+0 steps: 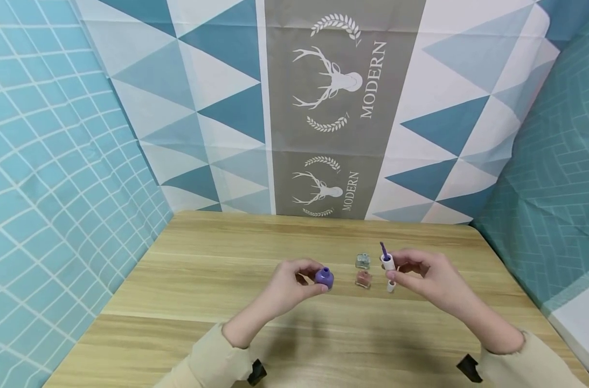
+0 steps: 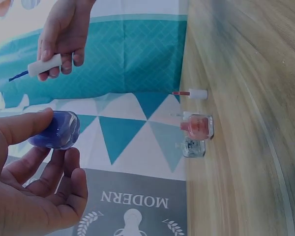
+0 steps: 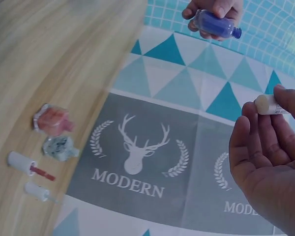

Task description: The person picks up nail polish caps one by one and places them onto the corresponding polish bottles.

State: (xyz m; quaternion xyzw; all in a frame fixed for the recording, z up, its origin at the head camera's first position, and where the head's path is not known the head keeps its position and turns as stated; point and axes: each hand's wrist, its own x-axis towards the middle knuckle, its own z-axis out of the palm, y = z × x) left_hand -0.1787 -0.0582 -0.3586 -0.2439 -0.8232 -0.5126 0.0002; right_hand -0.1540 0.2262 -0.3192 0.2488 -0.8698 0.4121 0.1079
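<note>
My left hand (image 1: pixel 289 288) pinches an uncapped bottle of purple nail polish (image 1: pixel 325 278) between thumb and fingers, raised above the table with its neck up. Off to the right, my right hand (image 1: pixel 432 276) holds the white cap (image 1: pixel 388 263), whose purple-coated brush (image 2: pixel 18 76) points upward, apart from the bottle. Between the hands stand an open pink nail polish bottle (image 1: pixel 364 279) and, behind it, an open pale glittery one (image 1: pixel 362 261). Two more white caps stand on the table beside them, one with a reddish brush (image 3: pixel 43 173), the other with a pale brush (image 3: pixel 51 198).
The wooden table (image 1: pixel 187 302) ends at a patterned cloth backdrop (image 1: pixel 226 134) behind the bottles. Tile-print cloth (image 1: pixel 47 161) hangs at the left and a green cloth (image 1: pixel 561 178) at the right. A white surface (image 1: pixel 582 318) lies past the table's right edge.
</note>
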